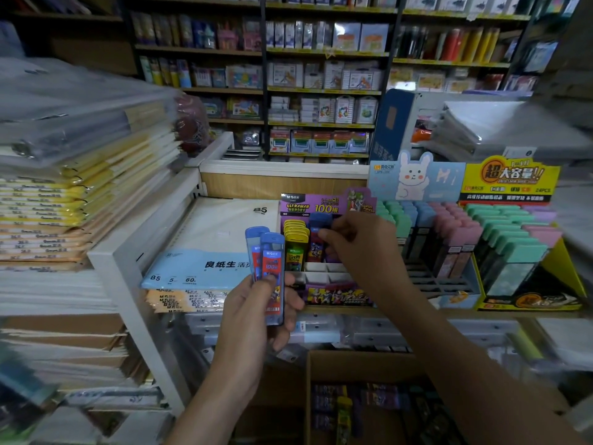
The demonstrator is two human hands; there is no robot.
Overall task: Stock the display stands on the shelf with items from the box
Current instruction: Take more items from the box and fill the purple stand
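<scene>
– While the left hand (256, 305) grips two blue cases (269, 268), where is the other hand?
– The right hand (356, 248) is at the purple display stand (321, 205) on the shelf (465, 313). Its fingers pinch one more blue case (317, 240) near the top. This case stands in a rear cell of the stand, just beside a row of yellow cases (295, 239). The two hands are apart, the left one lower and in front of the stand.
– What do the containers hold?
– The purple display stand holds the yellow cases at the left rear and the blue case next to them; its front cells show white dividers. Just beside it on the right, the rabbit display stand (414, 179) holds rows of green, blue and pink cases. Further right, the yellow display stand (510, 179) holds green and pink ones. Below the shelf a cardboard box (353, 356) is open. Dark purple packs and a yellow one (343, 412) lie inside; I cannot read them.
– How do the cases point?
– All have the long axis upright, cap up. The two in the left hand overlap and lean a little to the left. The pinched one is upright too. Left of the purple stand, paper packs (218, 239) lie flat on the shelf.
</scene>
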